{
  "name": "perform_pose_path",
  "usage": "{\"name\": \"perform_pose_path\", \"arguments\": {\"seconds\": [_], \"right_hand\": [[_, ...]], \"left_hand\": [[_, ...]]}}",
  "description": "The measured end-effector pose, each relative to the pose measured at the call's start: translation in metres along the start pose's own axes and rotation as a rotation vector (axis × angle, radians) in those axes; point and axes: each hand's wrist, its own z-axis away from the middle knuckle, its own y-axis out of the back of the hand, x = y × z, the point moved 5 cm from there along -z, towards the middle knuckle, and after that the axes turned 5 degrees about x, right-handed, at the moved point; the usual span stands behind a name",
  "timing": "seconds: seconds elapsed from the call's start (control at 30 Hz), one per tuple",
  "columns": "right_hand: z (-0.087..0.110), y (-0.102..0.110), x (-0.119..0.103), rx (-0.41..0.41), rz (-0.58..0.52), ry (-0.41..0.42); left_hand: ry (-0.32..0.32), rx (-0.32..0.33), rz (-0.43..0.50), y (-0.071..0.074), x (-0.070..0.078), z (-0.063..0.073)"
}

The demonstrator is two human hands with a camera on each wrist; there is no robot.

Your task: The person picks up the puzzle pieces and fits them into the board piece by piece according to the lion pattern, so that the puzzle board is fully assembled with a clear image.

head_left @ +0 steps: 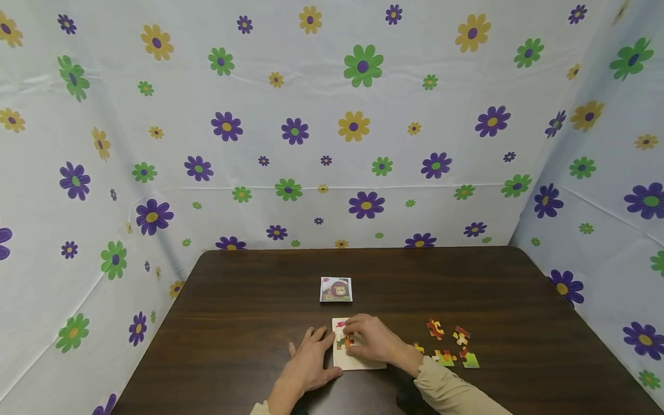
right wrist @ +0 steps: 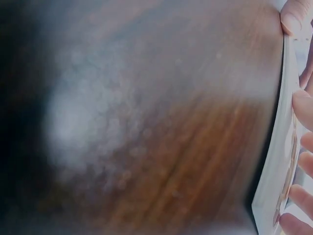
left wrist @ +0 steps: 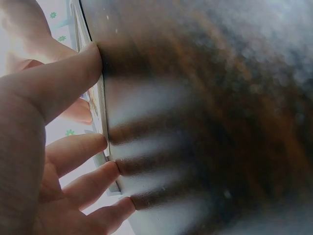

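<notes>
A pale puzzle board [head_left: 349, 362] lies flat on the table, with a few pieces [head_left: 340, 342] set along its left part, one showing a pink flower. My right hand [head_left: 376, 340] reaches over the board, its thumb and forefinger at either side of an orange puzzle piece [head_left: 350, 340]. Fingertips [right wrist: 293, 223] of that hand touch the board's face in the right wrist view. My left hand [head_left: 311, 360] is spread on the table with its thumb and forefinger against the board's left edge. The right hand hides much of the board's right half.
Several loose puzzle pieces [head_left: 444, 357] in orange, yellow and green lie right of the board. Behind it sits a small card [head_left: 336, 289] with a lion picture. Flower-printed cloth [head_left: 321, 115] closes off the dark wooden table [head_left: 233, 311] at the back and sides.
</notes>
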Motion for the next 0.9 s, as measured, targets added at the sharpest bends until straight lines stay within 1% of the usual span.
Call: {"name": "perform_pose_path", "arguments": {"seconds": [0.2,0.47,0.6,0.63,0.77,0.83,0.9], "right_hand": [[-0.0017,-0.0009,-0.003,0.042,0.04,0.012],[-0.0012,-0.0046,-0.0013,0.061,0.065,0.001],[-0.0004,-0.0027,-0.0031,0.104,0.066,0.042],[-0.0009,-0.0019,-0.0041,0.121,0.075,0.066],[-0.0008,-0.0007,-0.0042,0.137,0.05,0.085],[0.0007,0.0003,-0.003,0.154,0.013,0.074],[0.0026,0.0035,-0.0004,0.18,-0.03,0.041]], "left_hand": [[-0.003,0.01,-0.004,0.0008,0.0009,-0.0007],[-0.012,0.008,-0.019,0.0005,0.0014,-0.0011],[-0.015,0.012,-0.02,0.0004,0.0017,-0.0012],[-0.016,0.014,-0.019,0.001,0.0017,-0.0014],[-0.017,0.01,-0.015,0.0011,0.001,-0.0011],[-0.017,0.006,-0.013,0.0005,0.0008,-0.0009],[-0.015,0.001,-0.013,-0.0005,0.0005,-0.0004]]}}
